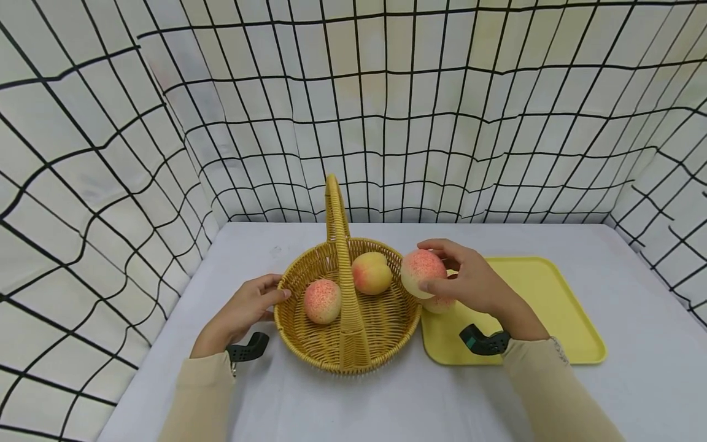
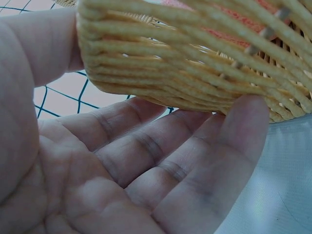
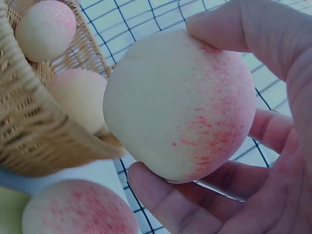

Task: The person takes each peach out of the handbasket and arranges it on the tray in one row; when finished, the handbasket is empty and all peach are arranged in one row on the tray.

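A round wicker basket (image 1: 353,359) with a tall handle stands on the table and carries two peaches, one speckled pink (image 1: 323,301) left of the handle and one yellow (image 1: 372,273) right of it. My left hand (image 1: 248,307) grips the basket's left side, thumb over the rim and fingers under the woven wall in the left wrist view. Between thumb and fingers, my right hand (image 1: 469,279) holds a pink and cream peach (image 3: 180,107) at the basket's right rim. Partly hidden below it, another peach (image 1: 439,304) sits on the yellow tray's left edge.
The yellow tray (image 1: 552,307) lies right of the basket, under my right forearm. White cloth (image 1: 386,405) covers the table. White walls with black grid netting (image 1: 409,141) rise at the back and on both sides.
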Demonstrator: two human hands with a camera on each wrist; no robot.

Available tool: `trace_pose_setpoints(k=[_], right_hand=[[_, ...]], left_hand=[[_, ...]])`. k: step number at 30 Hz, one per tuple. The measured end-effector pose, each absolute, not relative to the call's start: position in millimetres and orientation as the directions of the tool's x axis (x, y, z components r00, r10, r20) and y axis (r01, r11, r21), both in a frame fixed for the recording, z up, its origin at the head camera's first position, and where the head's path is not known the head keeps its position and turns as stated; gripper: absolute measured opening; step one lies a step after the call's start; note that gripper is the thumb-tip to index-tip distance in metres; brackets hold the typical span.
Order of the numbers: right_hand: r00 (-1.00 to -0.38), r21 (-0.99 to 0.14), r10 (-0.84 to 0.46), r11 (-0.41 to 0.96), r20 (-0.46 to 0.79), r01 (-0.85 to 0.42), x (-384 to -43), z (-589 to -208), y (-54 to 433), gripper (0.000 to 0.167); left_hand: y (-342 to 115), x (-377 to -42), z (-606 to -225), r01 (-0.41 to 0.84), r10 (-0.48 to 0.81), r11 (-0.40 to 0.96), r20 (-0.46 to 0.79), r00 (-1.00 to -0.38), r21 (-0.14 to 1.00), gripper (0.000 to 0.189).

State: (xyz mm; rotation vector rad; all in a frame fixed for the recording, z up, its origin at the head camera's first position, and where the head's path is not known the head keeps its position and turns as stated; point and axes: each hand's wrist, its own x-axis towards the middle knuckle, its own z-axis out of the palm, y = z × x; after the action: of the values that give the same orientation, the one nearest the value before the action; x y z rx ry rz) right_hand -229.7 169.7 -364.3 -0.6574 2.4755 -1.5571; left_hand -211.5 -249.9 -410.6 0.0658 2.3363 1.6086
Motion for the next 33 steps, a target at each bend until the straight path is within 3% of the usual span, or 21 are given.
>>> trace_pose_setpoints(k=[15, 33], right_hand=[[-0.959, -0.888, -0.272, 0.417, 0.085, -0.197, -229.2, -376.0, 211.6, 0.058], [-0.976, -0.882, -0.205, 0.444, 0.073, -0.159, -228.5, -392.5, 233.4, 0.061]], left_hand=[[-249.7, -209.7, -413.0, -0.134, 0.212, 0.361, -0.221, -0.952, 0.923, 0.054], [-251.2, -211.3, -410.7, -0.118, 0.220, 0.371, -0.211, -0.952, 0.921, 0.055]])
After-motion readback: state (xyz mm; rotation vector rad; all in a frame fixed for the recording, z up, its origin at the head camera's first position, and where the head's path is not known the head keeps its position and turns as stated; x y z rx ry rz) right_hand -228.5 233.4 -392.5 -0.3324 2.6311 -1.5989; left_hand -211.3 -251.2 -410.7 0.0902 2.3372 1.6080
